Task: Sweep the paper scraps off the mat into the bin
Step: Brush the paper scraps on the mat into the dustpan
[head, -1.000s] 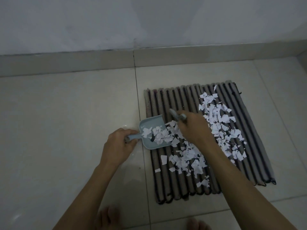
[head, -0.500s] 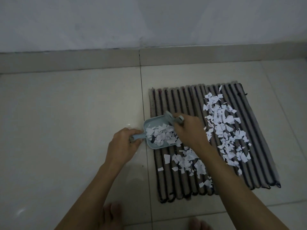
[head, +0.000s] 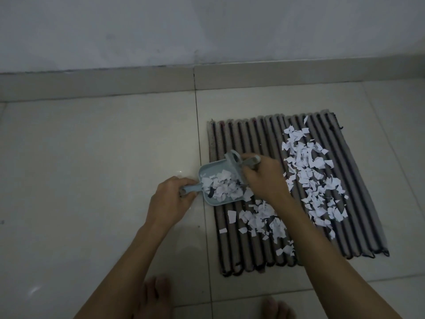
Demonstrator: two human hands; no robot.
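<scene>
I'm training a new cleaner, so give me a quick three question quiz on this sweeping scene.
1. True or false: the dustpan already holds paper scraps.
2. Which hand grips the dustpan handle: A) left hand B) right hand?
3. Fill in: the largest band of loose scraps lies on the ____ side of the mat.

Key: 1 true. 2 A; the right hand holds the small brush at the pan's mouth. 3 right.
</scene>
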